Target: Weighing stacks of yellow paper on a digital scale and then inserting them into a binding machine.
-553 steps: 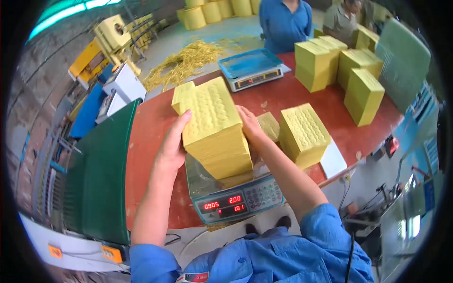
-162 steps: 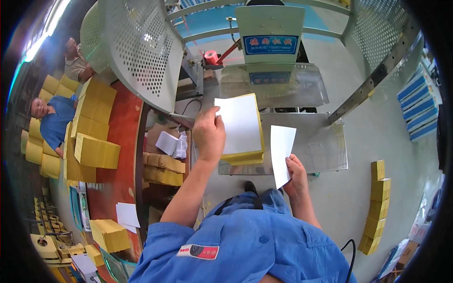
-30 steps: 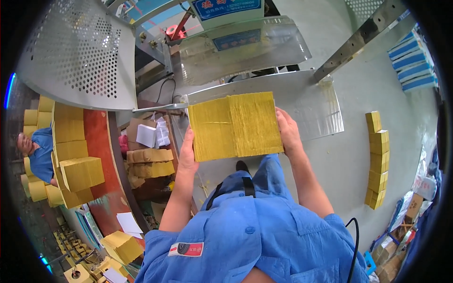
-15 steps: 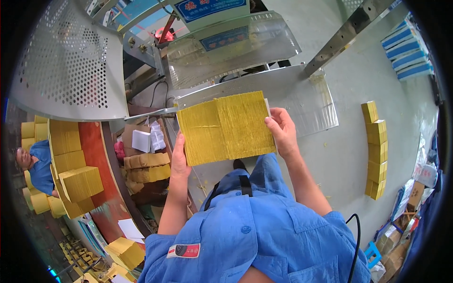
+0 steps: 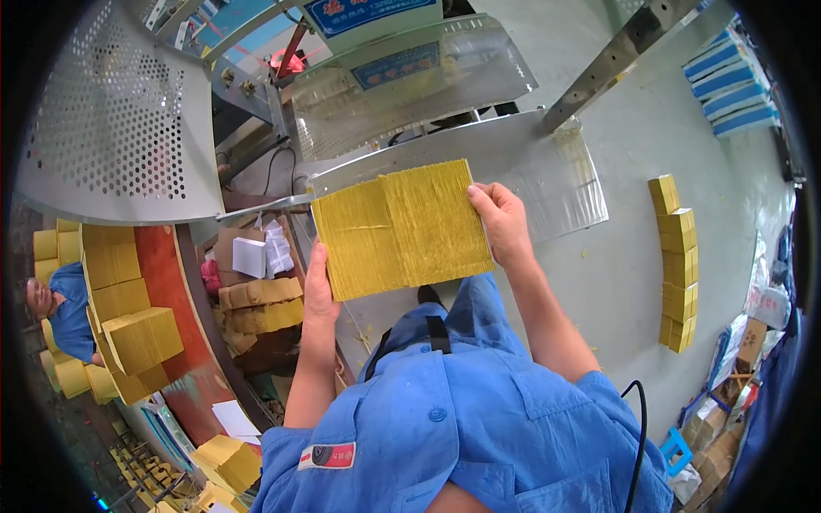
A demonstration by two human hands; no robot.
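Observation:
A broad block of yellow paper [image 5: 398, 229], ribbed on its upper face with a seam down the middle, is held up in front of my body. My left hand [image 5: 320, 289] closes on its left side, most of the fingers hidden behind or below. At the right edge my right hand [image 5: 503, 224] grips it, thumb on the near face and the other fingers curled around the side. Behind the block lies a shiny metal tray [image 5: 547, 184] of a machine, partly covered by it.
A perforated metal panel [image 5: 120, 128] and a slanted metal bar [image 5: 611, 64] flank the machine. At left, yellow stacks [image 5: 141, 338] stand on a red table [image 5: 201, 342] near a person in blue [image 5: 73, 312]. Yellow blocks [image 5: 680, 265] line the floor at right.
The view has shifted slightly, so the surroundings sit a little further left and up. My right hand's thumb has moved up along the block's right edge. Both hands still hold the block.

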